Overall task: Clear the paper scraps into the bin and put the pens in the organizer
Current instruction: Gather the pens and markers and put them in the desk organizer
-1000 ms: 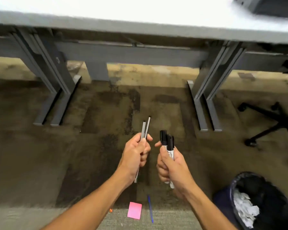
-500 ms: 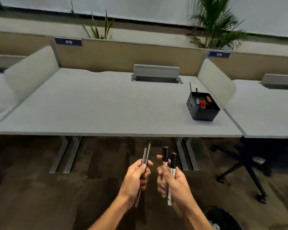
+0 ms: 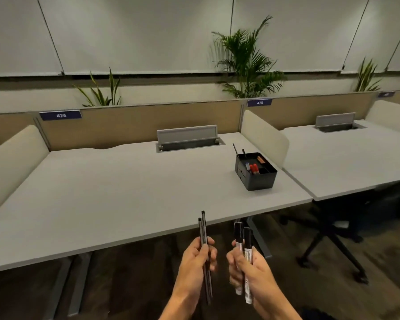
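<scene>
View has swung up off the floor since a second ago: floor scraps and bin are out of frame, the whole counter [image 3: 116,192] and organizer [image 3: 255,172] now fill it. Both hands kept their loads through the swing, no regrip visible. Reads as pickup done, carry to organizer starting.

Pens: two thin dark pens [image 3: 204,250] in the left hand [image 3: 198,262], lower centre of frame, fingers curled round the shafts, tips pointing up past the near counter edge. Two black-capped markers [image 3: 243,255] in the right hand [image 3: 252,271], just right of that, also a closed grip round the barrels, caps up. Hands near each other, not touching.

Organizer: black box, right of centre, standing on the counter near its right end, just beside the curved divider panel [image 3: 263,135]. Already holds red-capped items and a couple of upright sticks; which compartments have room I can't tell at this size. It sits up and right of both grips, well apart, with the counter edge between.

Judgement: next move is a reach forward and right; right hand has the shorter path. Two pens per hand means a drop risk on release.

Behind: desk tags 474 [image 3: 60,115] and 475 [image 3: 259,102], plants [image 3: 245,63], office chair [image 3: 333,239] lower right.
</scene>
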